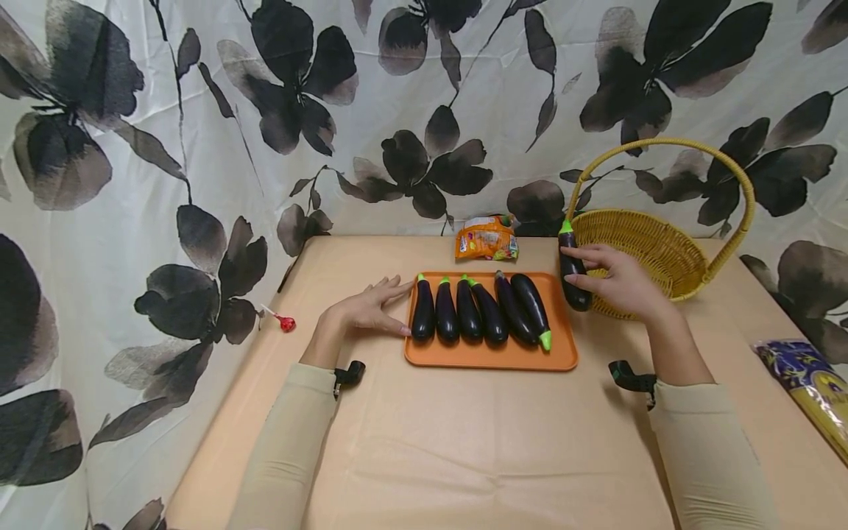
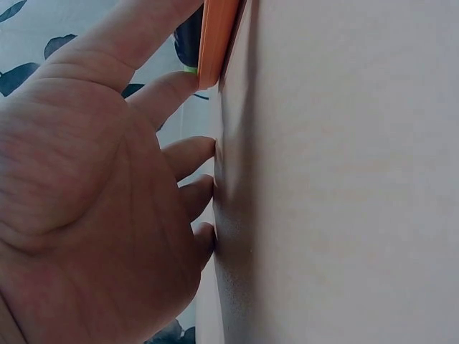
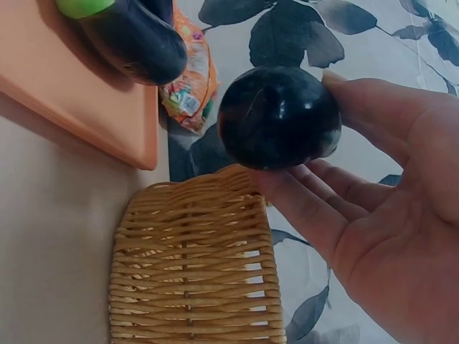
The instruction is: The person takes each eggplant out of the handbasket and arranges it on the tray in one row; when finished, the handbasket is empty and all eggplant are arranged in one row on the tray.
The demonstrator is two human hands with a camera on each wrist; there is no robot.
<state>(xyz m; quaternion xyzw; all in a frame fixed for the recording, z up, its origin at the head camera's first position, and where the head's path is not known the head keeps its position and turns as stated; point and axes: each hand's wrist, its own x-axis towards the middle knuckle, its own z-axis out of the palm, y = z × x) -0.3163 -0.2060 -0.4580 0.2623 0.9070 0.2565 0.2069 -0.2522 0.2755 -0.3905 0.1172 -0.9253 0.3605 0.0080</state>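
My right hand pinches a dark purple eggplant between thumb and fingers, its green stem end pointing away from me. In the right wrist view, the rounded end of that eggplant faces the camera, above the wicker basket. Several more eggplants lie side by side on an orange tray; the rightmost has its green end toward me. My left hand is at the tray's left edge, fingers extended. In the left wrist view, thumb and index finger touch the tray's rim while the other fingertips rest on the table.
The yellow wicker basket with a tall arched handle stands at the back right. An orange candy bag lies behind the tray. A red lollipop is on the left, and a blue and yellow package at the right edge.
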